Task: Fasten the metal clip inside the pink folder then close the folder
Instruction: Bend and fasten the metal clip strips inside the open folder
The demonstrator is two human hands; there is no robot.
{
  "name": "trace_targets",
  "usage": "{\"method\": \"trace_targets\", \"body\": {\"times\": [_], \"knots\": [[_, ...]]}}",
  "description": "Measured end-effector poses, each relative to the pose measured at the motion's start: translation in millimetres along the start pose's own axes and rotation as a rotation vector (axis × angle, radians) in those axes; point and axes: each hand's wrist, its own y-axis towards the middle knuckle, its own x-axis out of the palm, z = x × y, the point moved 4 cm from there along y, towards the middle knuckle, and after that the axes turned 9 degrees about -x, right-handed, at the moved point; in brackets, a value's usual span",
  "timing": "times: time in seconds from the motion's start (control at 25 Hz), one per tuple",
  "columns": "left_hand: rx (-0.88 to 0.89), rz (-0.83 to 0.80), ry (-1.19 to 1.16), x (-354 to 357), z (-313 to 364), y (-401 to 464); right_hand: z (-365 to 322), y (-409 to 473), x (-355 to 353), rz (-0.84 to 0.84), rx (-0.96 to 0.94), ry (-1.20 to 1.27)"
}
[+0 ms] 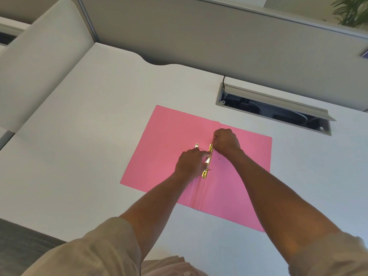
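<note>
A pink folder [159, 148] lies open and flat on the white desk. A gold metal clip [209, 158] runs along its centre fold. A second gold strip [197, 145] lies just left of it, mostly hidden under my left hand. My left hand [190, 162] rests on the middle of the clip, its forefinger pressing on the bar. My right hand [227, 141] is closed and pinches the far end of the clip. Thin prongs stick out near both ends of the clip.
The white desk [89, 136] stretches around the folder. An open cable slot [274, 110] with a raised lid and a black cable sits at the back right. A grey partition [199, 32] stands behind, and a plant [352, 10] shows at the top right.
</note>
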Motion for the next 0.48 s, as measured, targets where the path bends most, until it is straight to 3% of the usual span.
{"method": "trace_targets", "body": {"times": [0.48], "knots": [[0.009,-0.007,0.027,2.0,-0.7,2.6,-4.0,-3.6,2.6,0.031,-0.077,-0.016]]}}
